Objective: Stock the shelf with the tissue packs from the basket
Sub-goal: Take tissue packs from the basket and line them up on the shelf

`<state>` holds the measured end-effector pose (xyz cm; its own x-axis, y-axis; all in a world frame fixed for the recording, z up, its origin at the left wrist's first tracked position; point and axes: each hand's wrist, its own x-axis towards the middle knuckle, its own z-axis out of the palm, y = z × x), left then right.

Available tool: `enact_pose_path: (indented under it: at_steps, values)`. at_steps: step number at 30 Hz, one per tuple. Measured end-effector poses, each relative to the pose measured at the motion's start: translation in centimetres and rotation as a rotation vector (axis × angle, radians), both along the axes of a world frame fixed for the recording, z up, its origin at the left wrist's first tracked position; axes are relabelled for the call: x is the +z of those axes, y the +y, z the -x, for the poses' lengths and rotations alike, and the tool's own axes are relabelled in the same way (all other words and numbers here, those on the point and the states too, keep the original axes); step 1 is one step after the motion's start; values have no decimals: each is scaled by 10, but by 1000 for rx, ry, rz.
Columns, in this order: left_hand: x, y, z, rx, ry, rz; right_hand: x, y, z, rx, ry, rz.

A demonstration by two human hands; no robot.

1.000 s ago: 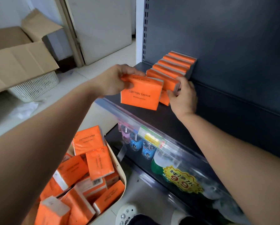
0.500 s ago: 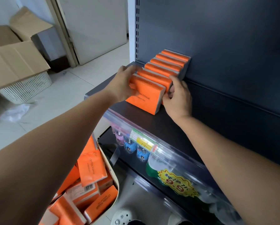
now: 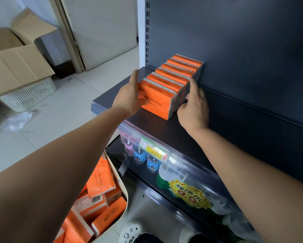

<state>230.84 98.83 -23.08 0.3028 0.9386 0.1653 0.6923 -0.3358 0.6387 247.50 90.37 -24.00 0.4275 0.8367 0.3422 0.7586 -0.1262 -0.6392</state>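
Standing upright on the dark shelf [image 3: 110,97], a row of packs [image 3: 179,71] runs from mid-view toward 1 o'clock, up to the back panel. Both hands are at its near end. Left hand [image 3: 129,97] cups the front pack [image 3: 156,104] from 9 o'clock: fingers straight along its left end, thumb bent across the orange face, so it has hold of that pack. Right hand [image 3: 195,107] is at the row's 3 o'clock side w/ index straight against the pack ends, other fingers bent & touching them, wrapped round nothing. Front pack touches the next one behind it. Basket [image 3: 124,195] is at 7 o'clock, low down, w/ loose packs [image 3: 101,176] jumbled inside. Cardboard box [image 3: 15,67] at 10 o'clock; bottles [image 3: 140,155] on the level below.
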Motion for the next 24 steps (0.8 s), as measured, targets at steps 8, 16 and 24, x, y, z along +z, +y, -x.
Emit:
enact_pose_path:
  at_steps: [8, 16, 24]
  values:
    - [-10, -46, 77, 24, 122, -144, 17, -51, 88, 240, -143, -360]
    - [-75, -138, 215, 114, 408, 160, -44, -103, 213, 633, -365, 170]
    - [-151, -209, 289, 55, 696, 548, -97, -128, 264, 828, -403, 560]
